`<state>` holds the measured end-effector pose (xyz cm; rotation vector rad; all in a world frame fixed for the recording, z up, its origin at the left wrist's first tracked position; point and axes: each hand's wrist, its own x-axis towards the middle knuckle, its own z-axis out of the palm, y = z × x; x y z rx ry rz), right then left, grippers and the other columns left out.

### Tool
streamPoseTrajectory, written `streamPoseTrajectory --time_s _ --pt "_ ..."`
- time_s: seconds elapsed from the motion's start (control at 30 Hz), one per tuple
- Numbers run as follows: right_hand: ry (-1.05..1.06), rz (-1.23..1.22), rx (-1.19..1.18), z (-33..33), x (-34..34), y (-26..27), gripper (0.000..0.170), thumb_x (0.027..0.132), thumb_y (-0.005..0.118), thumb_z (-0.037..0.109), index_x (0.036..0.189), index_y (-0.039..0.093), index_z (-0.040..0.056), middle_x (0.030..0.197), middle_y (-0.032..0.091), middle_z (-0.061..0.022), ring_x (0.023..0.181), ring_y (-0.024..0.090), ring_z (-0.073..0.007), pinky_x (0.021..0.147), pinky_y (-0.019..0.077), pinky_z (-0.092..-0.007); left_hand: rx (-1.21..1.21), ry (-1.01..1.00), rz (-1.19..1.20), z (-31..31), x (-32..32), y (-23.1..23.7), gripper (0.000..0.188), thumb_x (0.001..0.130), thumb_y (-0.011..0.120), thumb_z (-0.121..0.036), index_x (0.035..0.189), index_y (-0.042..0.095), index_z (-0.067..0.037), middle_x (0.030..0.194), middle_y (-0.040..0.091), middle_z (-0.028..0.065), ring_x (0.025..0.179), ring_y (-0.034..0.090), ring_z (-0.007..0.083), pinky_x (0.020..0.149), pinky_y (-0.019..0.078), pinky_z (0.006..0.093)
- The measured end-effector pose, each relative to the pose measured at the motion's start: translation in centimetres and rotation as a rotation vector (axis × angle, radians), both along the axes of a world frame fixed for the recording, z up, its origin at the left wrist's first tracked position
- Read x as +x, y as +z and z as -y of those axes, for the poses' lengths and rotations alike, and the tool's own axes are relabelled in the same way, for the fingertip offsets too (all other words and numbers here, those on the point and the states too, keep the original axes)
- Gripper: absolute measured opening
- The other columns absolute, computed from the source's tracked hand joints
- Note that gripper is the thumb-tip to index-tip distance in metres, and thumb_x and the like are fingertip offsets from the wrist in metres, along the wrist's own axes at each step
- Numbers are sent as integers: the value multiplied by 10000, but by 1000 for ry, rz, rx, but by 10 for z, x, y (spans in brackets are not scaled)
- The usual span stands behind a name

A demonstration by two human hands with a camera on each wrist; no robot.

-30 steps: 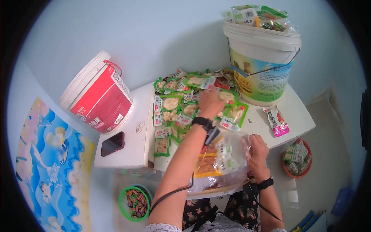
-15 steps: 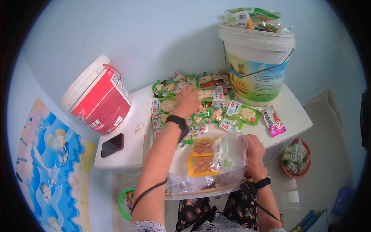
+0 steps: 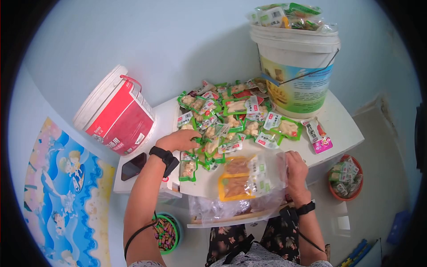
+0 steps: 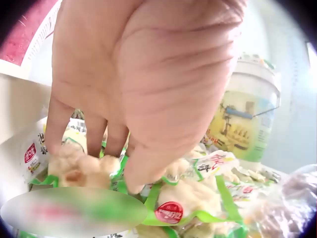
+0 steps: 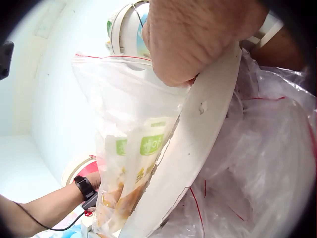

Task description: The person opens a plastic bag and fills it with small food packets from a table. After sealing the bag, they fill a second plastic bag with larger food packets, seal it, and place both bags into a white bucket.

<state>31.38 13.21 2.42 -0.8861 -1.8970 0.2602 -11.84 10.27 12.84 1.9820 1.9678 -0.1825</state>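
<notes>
My left hand [image 3: 180, 140] is at the left side of a pile of green-edged snack packets [image 3: 235, 120] on the white table. In the left wrist view the fingers of that hand [image 4: 143, 84] reach down, spread, over a packet of pale pieces [image 4: 81, 166]; a firm hold cannot be made out. At the table's front edge my right hand [image 3: 297, 174] grips the edge of a clear zip bag [image 3: 273, 171]. Two yellow-edged packets [image 3: 238, 180] lie inside it. In the right wrist view the bag [image 5: 133, 89] hangs from the curled right hand [image 5: 193, 44].
A red and white bucket [image 3: 120, 115] and a phone [image 3: 133, 167] stand and lie at left. A tall bucket [image 3: 298, 75] topped with packets stands at back right, near a pink packet [image 3: 317, 135]. Plastic bags [image 3: 222, 208] fill an open drawer. Below are green and red baskets [image 3: 345, 178].
My left hand has moved from the middle of the pile to its left side, and the packets there have shifted. The right hand keeps its hold on the clear bag.
</notes>
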Motion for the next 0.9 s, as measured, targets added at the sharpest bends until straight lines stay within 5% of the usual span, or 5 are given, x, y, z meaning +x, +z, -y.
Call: streamPoseTrajectory --time_s 0.1,0.2,0.3,0.53,0.9 --pt "-33 51 -29 -3 0 -8 202 789 706 94 985 670 61 937 635 -119 864 639 -357 695 522 -443 71 2 113 6 0 3 537 939 696 -322 1403 603 -68 1382 636 199 1246 622 341 1058 484 414" --pt "-15 49 -28 -1 -1 -2 187 764 644 -2 943 611 41 935 619 -118 869 607 -354 687 498 -472 -109 217 148 -30 6 34 566 954 695 -343 1437 583 -71 1404 621 211 1287 599 333 1087 468 402" --pt "-22 72 -34 -1 -1 0 181 768 659 17 944 626 43 930 623 -115 866 614 -348 683 503 -460 184 303 362 -62 -12 29 655 983 654 -422 1501 520 -44 1465 575 235 1370 545 333 1136 429 402" --pt "-54 91 -37 -3 -4 -1 204 769 717 78 965 664 64 937 640 -96 869 636 -323 689 521 -431 455 505 320 -116 -4 -13 1220 764 737 -723 1593 305 60 1575 409 333 1466 440 408 1208 356 409" --pt "-70 105 8 -5 -6 -8 255 739 747 141 980 682 94 925 628 -84 866 635 -320 695 524 -429 688 497 313 -167 118 -27 965 710 870 -453 1458 499 30 1360 567 325 1292 552 458 1103 466 470"
